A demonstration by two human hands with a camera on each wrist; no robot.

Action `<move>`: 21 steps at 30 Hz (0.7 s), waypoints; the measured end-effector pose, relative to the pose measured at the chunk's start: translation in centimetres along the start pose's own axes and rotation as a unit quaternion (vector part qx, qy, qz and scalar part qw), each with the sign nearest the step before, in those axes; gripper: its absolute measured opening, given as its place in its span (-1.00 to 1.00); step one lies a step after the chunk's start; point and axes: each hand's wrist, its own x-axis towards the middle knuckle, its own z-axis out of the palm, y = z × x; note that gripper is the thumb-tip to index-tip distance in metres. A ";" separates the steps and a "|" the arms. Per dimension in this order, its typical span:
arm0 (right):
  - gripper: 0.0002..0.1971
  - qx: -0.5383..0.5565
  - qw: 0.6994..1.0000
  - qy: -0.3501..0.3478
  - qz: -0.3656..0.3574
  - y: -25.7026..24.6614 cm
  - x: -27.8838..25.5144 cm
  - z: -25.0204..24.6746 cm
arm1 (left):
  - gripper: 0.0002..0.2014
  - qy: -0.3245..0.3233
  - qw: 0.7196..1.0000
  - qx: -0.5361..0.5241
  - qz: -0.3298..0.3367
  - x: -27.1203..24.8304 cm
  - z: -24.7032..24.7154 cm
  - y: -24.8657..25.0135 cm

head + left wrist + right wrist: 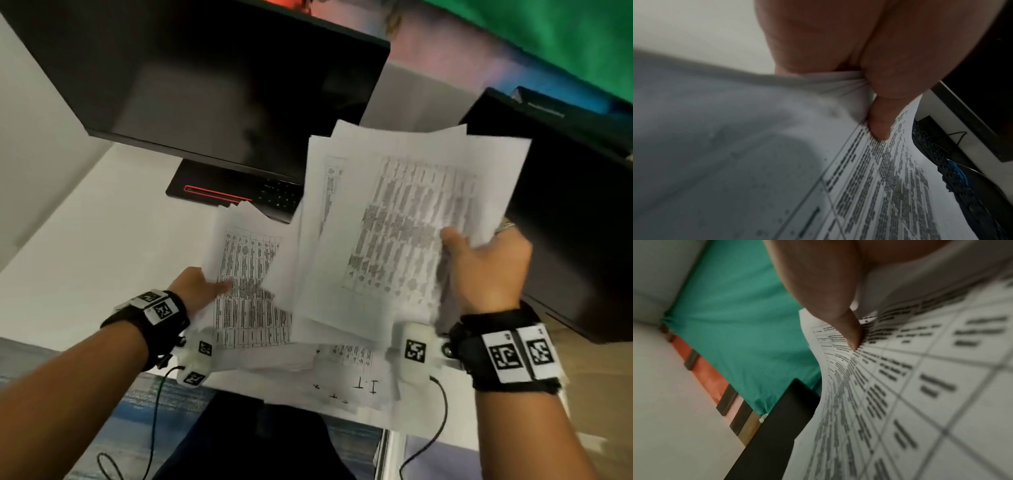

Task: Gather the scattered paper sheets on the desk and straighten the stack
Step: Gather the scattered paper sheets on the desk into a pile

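Note:
My right hand (479, 260) grips a fanned bundle of printed sheets (394, 219), lifted and tilted above the desk, thumb on top of its right edge. In the right wrist view the thumb (838, 309) presses on the printed table of the top sheet (920, 386). My left hand (202, 287) pinches the left edge of a lower bundle of printed sheets (250, 291), thumb on top; the left wrist view shows the thumb (881, 113) clamped on that paper (869, 186). One more sheet with handwritten marks (342, 387) lies flat at the desk's near edge under both bundles.
A black monitor (205, 78) with its stand base (236, 192) stands at the back of the white desk (85, 240). A black box-like unit (575, 205) sits on the right, close to my right hand. A green cloth (565, 41) hangs behind.

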 end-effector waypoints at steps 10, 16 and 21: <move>-0.45 -0.087 0.935 -0.245 0.239 11.6 -4.4 13.1 | -0.07 -0.009 0.980 -0.196 0.015 1.6 1.5 -2.1; -0.56 -0.188 0.920 -0.292 0.184 11.6 -6.6 15.5 | -0.03 -0.012 0.987 -0.161 0.011 0.7 1.8 -1.2; -0.45 -0.178 0.905 -0.358 0.142 10.5 -8.5 16.2 | -0.13 -0.001 0.993 -0.116 0.036 1.5 2.3 -1.5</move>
